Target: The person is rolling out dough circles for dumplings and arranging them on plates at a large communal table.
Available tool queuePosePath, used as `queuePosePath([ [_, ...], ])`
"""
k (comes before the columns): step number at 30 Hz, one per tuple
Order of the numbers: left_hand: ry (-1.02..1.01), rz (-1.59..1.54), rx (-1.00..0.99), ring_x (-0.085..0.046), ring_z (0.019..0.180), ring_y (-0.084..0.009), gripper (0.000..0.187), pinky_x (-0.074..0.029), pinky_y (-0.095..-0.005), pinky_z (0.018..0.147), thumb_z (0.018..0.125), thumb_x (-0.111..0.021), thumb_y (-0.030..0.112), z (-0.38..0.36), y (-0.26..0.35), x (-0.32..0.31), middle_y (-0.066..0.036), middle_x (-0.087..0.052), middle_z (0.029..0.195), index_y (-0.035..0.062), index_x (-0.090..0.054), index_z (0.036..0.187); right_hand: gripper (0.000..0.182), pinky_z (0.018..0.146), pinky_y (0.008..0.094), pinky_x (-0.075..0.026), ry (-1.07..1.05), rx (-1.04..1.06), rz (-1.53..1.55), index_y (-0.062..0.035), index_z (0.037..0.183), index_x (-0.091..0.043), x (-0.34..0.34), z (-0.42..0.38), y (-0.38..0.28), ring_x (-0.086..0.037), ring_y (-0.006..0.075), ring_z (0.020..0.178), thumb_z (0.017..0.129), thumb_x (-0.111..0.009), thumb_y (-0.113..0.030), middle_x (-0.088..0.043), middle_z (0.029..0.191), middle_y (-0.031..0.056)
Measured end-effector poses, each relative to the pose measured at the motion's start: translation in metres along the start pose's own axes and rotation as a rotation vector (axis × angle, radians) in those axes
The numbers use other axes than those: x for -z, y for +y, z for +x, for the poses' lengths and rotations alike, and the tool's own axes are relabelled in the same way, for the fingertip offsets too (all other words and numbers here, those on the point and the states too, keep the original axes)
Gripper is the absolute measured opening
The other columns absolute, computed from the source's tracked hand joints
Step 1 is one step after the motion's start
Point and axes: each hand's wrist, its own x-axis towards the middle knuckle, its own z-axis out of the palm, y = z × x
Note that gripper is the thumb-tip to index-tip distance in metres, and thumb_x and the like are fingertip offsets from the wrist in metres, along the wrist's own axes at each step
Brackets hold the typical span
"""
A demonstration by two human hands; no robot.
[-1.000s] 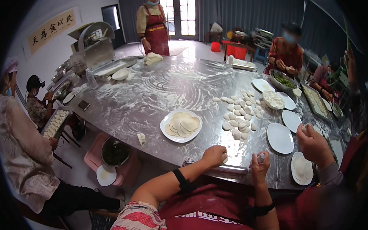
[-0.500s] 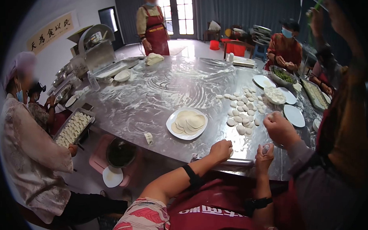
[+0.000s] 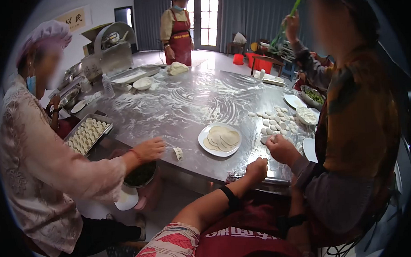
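My left hand is closed in a fist above the near table edge; whatever its fingers hold is hidden. Below it lies a silvery bar-like object along the edge. Only the forearm of my right arm shows, with a dark watch band; the hand is hidden behind the sleeve of the person on my right. A white plate stacked with round dough wrappers stands ahead of my left hand. Several small dough discs lie farther off to the right. One folded dumpling sits left of the plate.
A person's hand reaches in from the left, near a tray of dumplings. At right, another person's hand is over the dough discs, the other raising green stalks. Flour streaks the metal table. Someone stands across it.
The person on the left has reached a hand over the table edge toward the dumpling. The person on the right has leaned in, covering my right hand, which earlier held a small dough piece.
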Motion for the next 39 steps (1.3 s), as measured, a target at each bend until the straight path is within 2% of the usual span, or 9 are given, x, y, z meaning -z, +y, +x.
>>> queuePosePath([
  [5, -0.078, -0.020, 0.122, -0.060, 0.088, -0.0389, 0.022, -0.048, -0.0471, 0.076, 0.081, -0.054, 0.020, 0.010, -0.017, -0.020, -0.021, -0.061, 0.092, 0.0040, -0.056, 0.096, 0.022, 0.064, 0.0399, -0.046, 0.018, 0.010, -0.010, 0.0017, 0.096, -0.052, -0.004, 0.000, 0.003, -0.058, 0.0307, 0.068, 0.080, -0.063, -0.007, -0.059, 0.078, 0.0203],
  [8, -0.090, -0.446, 0.190, -0.061, 0.096, -0.0339, 0.038, -0.048, -0.0436, 0.080, 0.077, -0.059, 0.032, 0.023, -0.053, -0.060, -0.018, -0.064, 0.100, 0.0068, -0.058, 0.106, 0.022, 0.064, 0.0398, -0.046, 0.030, 0.018, -0.016, 0.0016, 0.096, -0.052, -0.008, 0.003, 0.002, -0.058, 0.0305, 0.068, 0.080, -0.063, -0.007, -0.059, 0.078, 0.0200],
  [10, -0.258, -0.170, 0.216, -0.061, 0.097, -0.0331, 0.042, -0.048, -0.0420, 0.080, 0.074, -0.062, 0.040, 0.017, -0.004, 0.005, -0.017, -0.064, 0.100, 0.0088, -0.060, 0.103, 0.022, 0.064, 0.0397, -0.046, 0.033, 0.019, -0.021, 0.0016, 0.096, -0.052, -0.011, 0.004, 0.004, -0.058, 0.0303, 0.067, 0.080, -0.063, -0.007, -0.059, 0.079, 0.0198],
  [13, -0.349, -0.157, 0.204, -0.061, 0.096, -0.0331, 0.033, -0.049, -0.0428, 0.078, 0.077, -0.060, 0.036, 0.011, 0.023, 0.041, -0.017, -0.064, 0.100, 0.0070, -0.062, 0.093, 0.022, 0.064, 0.0396, -0.046, 0.041, 0.020, -0.030, 0.0016, 0.097, -0.052, -0.013, 0.005, 0.005, -0.057, 0.0301, 0.067, 0.080, -0.063, -0.007, -0.059, 0.079, 0.0195],
  [16, 0.031, -0.170, 0.070, -0.061, 0.090, -0.0351, 0.024, -0.049, -0.0445, 0.073, 0.079, -0.057, 0.027, 0.005, -0.002, 0.001, -0.018, -0.063, 0.095, 0.0052, -0.061, 0.088, 0.022, 0.064, 0.0395, -0.046, 0.040, 0.026, -0.023, 0.0015, 0.097, -0.052, -0.014, 0.008, 0.005, -0.057, 0.0298, 0.067, 0.080, -0.063, -0.007, -0.059, 0.079, 0.0192],
  [19, -0.039, -0.056, 0.031, -0.060, 0.084, -0.0374, 0.018, -0.048, -0.0461, 0.069, 0.079, -0.055, 0.018, 0.008, -0.015, -0.014, -0.019, -0.060, 0.087, 0.0037, -0.058, 0.090, 0.022, 0.064, 0.0393, -0.046, 0.039, 0.029, -0.018, 0.0015, 0.097, -0.052, -0.015, 0.007, 0.007, -0.057, 0.0295, 0.066, 0.080, -0.063, -0.007, -0.059, 0.079, 0.0189],
  [20, 0.085, -0.107, -0.074, -0.059, 0.080, -0.0383, 0.015, -0.048, -0.0472, 0.067, 0.079, -0.054, 0.013, 0.006, -0.017, -0.017, -0.018, -0.058, 0.082, 0.0030, -0.056, 0.089, 0.022, 0.064, 0.0393, -0.046, 0.040, 0.026, -0.017, 0.0015, 0.097, -0.052, -0.015, 0.006, 0.008, -0.057, 0.0294, 0.066, 0.080, -0.063, -0.007, -0.059, 0.079, 0.0188],
  [31, -0.125, -0.095, 0.277, -0.061, 0.084, -0.0405, 0.022, -0.046, -0.0486, 0.074, 0.087, -0.049, 0.020, 0.016, 0.006, 0.010, -0.026, -0.062, 0.086, 0.0006, -0.047, 0.097, 0.023, 0.064, 0.0389, -0.046, 0.039, 0.084, 0.032, 0.0013, 0.097, -0.051, -0.030, 0.011, 0.010, -0.057, 0.0285, 0.065, 0.080, -0.064, -0.007, -0.060, 0.080, 0.0177],
  [39, -0.101, -0.165, 0.168, -0.060, 0.084, -0.0424, 0.027, -0.045, -0.0492, 0.075, 0.087, -0.047, 0.021, 0.018, -0.006, 0.000, -0.027, -0.061, 0.084, 0.0005, -0.047, 0.105, 0.019, 0.062, 0.0393, -0.045, 0.031, 0.009, 0.038, 0.0005, 0.092, -0.048, -0.016, 0.020, -0.030, -0.055, 0.0311, 0.065, 0.081, -0.062, -0.006, -0.056, 0.079, 0.0171],
])
